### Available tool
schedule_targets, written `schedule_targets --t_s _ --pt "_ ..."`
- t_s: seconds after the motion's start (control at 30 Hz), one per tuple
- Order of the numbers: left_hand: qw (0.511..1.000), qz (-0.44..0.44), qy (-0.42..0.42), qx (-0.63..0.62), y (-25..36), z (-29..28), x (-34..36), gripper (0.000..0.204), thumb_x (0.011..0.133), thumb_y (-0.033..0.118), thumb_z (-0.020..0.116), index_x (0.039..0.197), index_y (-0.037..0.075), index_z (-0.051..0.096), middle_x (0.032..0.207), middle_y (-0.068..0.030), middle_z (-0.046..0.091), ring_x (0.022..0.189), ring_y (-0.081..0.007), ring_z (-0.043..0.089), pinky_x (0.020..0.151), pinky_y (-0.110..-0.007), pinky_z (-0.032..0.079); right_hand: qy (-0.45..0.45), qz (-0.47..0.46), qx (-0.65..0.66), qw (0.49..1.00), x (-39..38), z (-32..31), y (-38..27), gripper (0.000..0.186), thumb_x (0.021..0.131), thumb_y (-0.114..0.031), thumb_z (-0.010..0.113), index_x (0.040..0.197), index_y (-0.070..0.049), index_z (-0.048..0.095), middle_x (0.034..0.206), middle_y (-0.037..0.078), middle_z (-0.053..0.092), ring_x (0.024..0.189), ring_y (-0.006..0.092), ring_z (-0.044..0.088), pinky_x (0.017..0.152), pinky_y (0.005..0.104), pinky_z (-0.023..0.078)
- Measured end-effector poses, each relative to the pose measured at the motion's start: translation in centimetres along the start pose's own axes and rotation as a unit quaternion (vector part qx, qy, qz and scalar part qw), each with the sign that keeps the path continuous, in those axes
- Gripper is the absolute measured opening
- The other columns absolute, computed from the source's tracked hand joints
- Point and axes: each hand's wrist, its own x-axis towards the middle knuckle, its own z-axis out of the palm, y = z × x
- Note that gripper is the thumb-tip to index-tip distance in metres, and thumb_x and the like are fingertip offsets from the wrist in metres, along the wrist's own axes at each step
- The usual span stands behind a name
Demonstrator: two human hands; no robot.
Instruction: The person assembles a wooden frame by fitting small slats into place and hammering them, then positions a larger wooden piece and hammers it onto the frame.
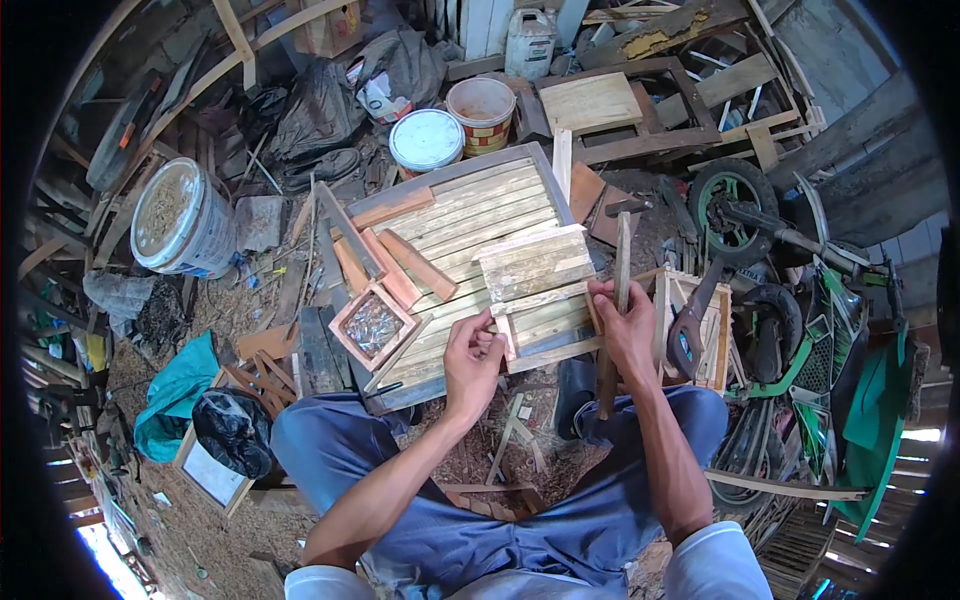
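Observation:
A small wooden frame (508,338) with weathered boards (537,268) across its far part stands on a slatted wooden panel (470,215) in front of my knees. My left hand (473,362) is closed with its fingertips at the frame's left strip. In my right hand (628,328) is a hammer (623,250), its handle upright in the picture and its head at the far end. My right fingertips are close to the frame's right side. Left on the panel sits a square wooden box (348,345) holding small metal pieces that look like nails.
Several loose wood blocks (417,264) lie by the box. A handsaw (688,335) leans against a wooden crate (727,345) on the right, beside a green motorbike (800,360). Buckets (427,140) stand behind the panel, another bucket (180,215) at left. Scrap wood and shavings cover the floor.

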Motion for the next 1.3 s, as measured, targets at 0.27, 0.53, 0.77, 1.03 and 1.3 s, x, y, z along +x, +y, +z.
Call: schedule_targets --t_s 0.27,0.53,0.77,1.03,1.3 --pt "0.997 -0.019 -0.007 -0.076 4.4 -5.2 1.9 0.032 0.098 0.008 0.055 0.129 0.000 0.050 0.098 -0.0083 0.066 0.081 -0.0104 0.061 0.074 -0.024 0.051 -0.140 0.073 0.185 0.970 -3.6 3.0 -3.1 0.024 0.088 -0.002 0.068 0.102 -0.001 0.050 0.091 0.006 0.058 0.085 0.0183 0.066 0.074 0.0312 0.060" --pt "0.928 0.109 0.064 0.352 6.4 -11.6 0.8 0.023 0.090 0.012 0.060 0.109 0.001 0.064 0.082 -0.0170 0.066 0.068 -0.0303 0.067 0.064 -0.041 0.052 -0.172 0.070 0.180 0.966 -5.9 7.2 -2.3 0.019 0.087 -0.001 0.065 0.100 0.003 0.052 0.096 0.014 0.068 0.083 0.0197 0.070 0.077 0.0321 0.058" --pt "0.814 -0.012 0.057 0.578 4.1 -16.2 -3.9 0.022 0.083 0.021 0.070 0.093 0.003 0.065 0.094 -0.0188 0.068 0.085 -0.0379 0.067 0.073 -0.048 0.053 -0.215 -0.035 -0.085 0.972 -6.7 7.6 -3.0 0.020 0.085 -0.012 0.068 0.101 -0.001 0.062 0.096 0.013 0.072 0.087 0.0227 0.070 0.080 0.0351 0.052" --pt "0.837 0.023 0.063 0.544 1.7 -17.1 -3.6 0.020 0.076 0.018 0.077 0.084 0.004 0.064 0.097 -0.0159 0.067 0.089 -0.0371 0.067 0.076 -0.048 0.052 -0.234 -0.032 -0.079 0.968 -7.0 8.5 -2.2 0.021 0.086 -0.017 0.069 0.097 -0.001 0.062 0.074 0.011 0.068 0.060 0.0170 0.066 0.059 0.0334 0.051" --pt "0.929 -0.011 0.032 0.370 3.8 -19.1 -3.3 0.022 0.077 0.013 0.075 0.093 0.002 0.065 0.073 -0.0137 0.066 0.070 -0.0219 0.067 0.066 -0.034 0.051 -0.193 -0.023 -0.002 0.981 -6.2 7.1 -2.7 0.023 0.087 -0.017 0.070 0.101 -0.003 0.059 0.077 0.008 0.066 0.064 0.0140 0.064 0.059 0.0309 0.051"
